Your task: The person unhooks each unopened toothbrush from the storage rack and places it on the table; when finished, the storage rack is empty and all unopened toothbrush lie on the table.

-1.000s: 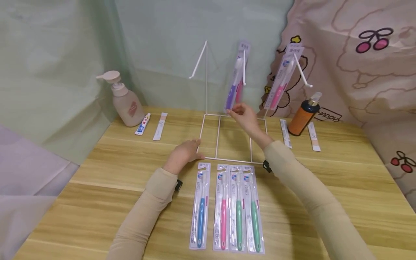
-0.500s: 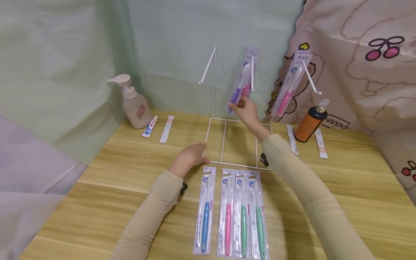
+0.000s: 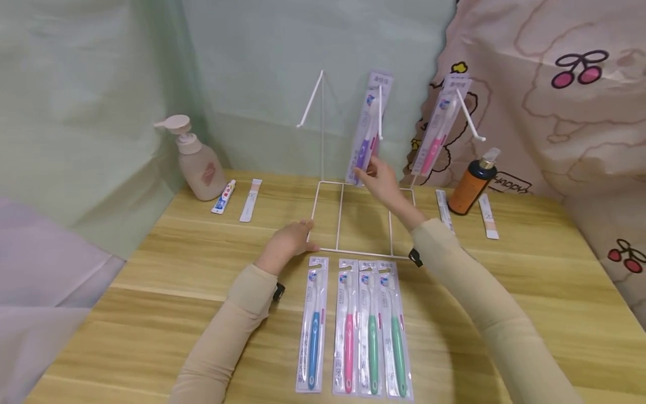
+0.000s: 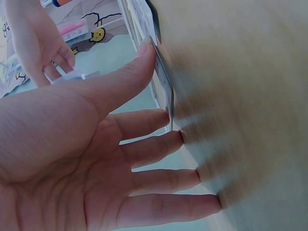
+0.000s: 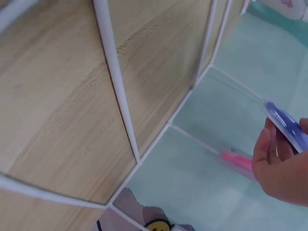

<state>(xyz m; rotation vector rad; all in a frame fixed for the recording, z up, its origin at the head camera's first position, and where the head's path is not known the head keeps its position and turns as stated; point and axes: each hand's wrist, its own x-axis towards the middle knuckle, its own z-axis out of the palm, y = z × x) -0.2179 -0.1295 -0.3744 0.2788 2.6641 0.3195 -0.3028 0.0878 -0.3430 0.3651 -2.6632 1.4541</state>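
A: How many packaged toothbrushes lie on the table (image 3: 202,269)?
B: Four, in a row: one blue toothbrush (image 3: 313,348), one pink toothbrush (image 3: 349,348) and two green ones, a left green toothbrush (image 3: 373,348) and a right green toothbrush (image 3: 398,348).
A: And at the white wire rack (image 3: 340,216)?
B: It has three prongs. At the middle one are a purple toothbrush (image 3: 363,151) and a rear pink toothbrush (image 5: 238,160) behind it. The right prong bears a hanging pink toothbrush (image 3: 438,134); I can't tell whether another sits behind that.
A: Anything else to count?
B: Two bottles, a pump bottle (image 3: 199,168) and an orange bottle (image 3: 469,188), plus one small tube (image 3: 224,196).
A: Where are the hands?
B: The right hand (image 3: 379,182) pinches the purple pack near its lower end, so the pack rises above those fingers. The left hand (image 3: 287,241) grasps nothing; its fingers are straight and spread at the rack's near left corner.
A: And the row?
B: In front of the rack, nearer the person than both hands; the blue one is closest to the left hand.
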